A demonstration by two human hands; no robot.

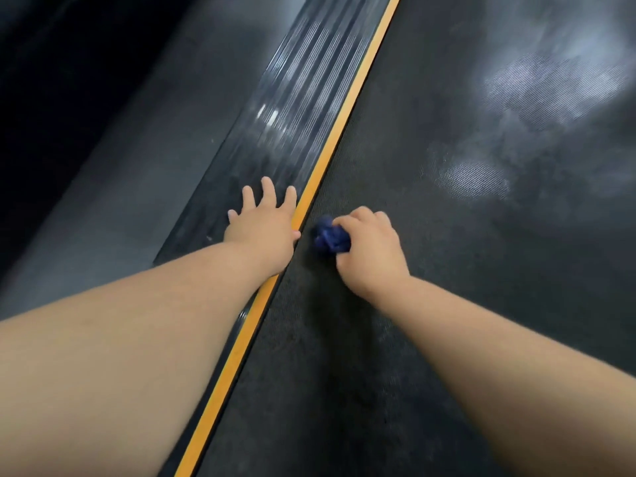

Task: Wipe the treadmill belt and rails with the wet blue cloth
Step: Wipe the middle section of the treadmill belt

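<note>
The dark textured treadmill belt (447,235) fills the right half of the view, with pale wet sheen patches toward the upper right. A ribbed black side rail (303,91) runs diagonally along its left edge, bordered by a yellow strip (330,153). My left hand (265,225) rests flat on the rail with fingers spread, thumb touching the yellow strip. My right hand (368,246) grips a bunched dark blue cloth (328,235) and presses it on the belt just right of the strip. Most of the cloth is hidden under my fingers.
Left of the rail lies a grey floor surface (137,160) that fades into deep shadow at the far left. Both forearms stretch in from the bottom corners.
</note>
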